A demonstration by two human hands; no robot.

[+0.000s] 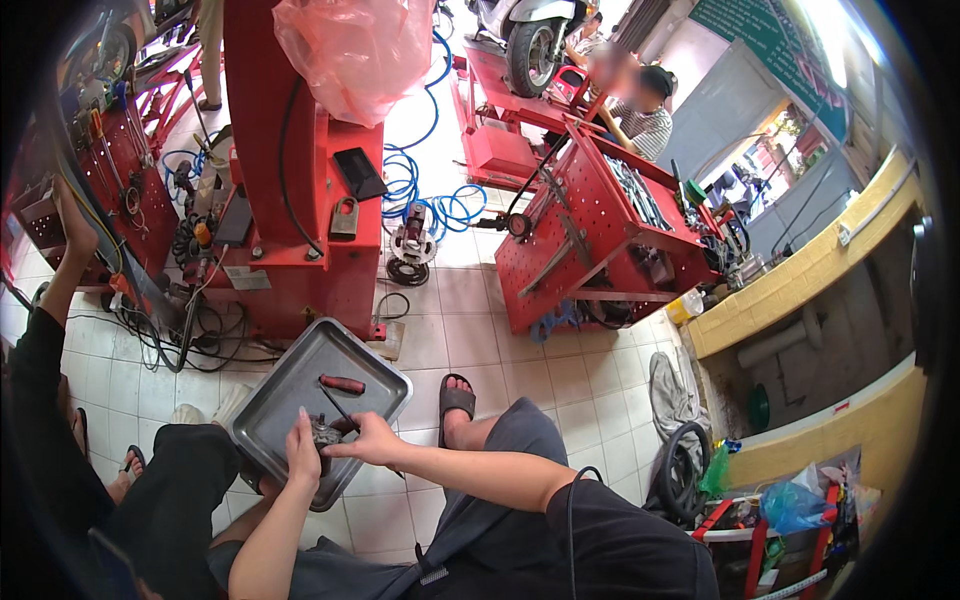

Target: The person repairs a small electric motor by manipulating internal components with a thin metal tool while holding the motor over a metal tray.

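A small dark metal mechanical part [325, 432], knobbly on top, is held over the tray between my two hands. My left hand [302, 450] presses its fairly straight fingers against the part's left side. From the right, my right hand [370, 440] closes thumb and fingers on it, hiding much of that side. Below them is a grey metal tray [265, 400] with a raised rim. A red tool handle [343, 384] lies in it, just beyond my hands. A thin dark rod [338, 404] slants from near that handle to my right hand; whether they join I cannot tell.
A red lift column [275, 180] with a phone and padlock on its base stands ahead. Right of it are blue coiled hoses [410, 180] and a red tool cart [590, 240]. Another person's arm [75, 225] reaches in at left. A black tyre [683, 470] lies at right.
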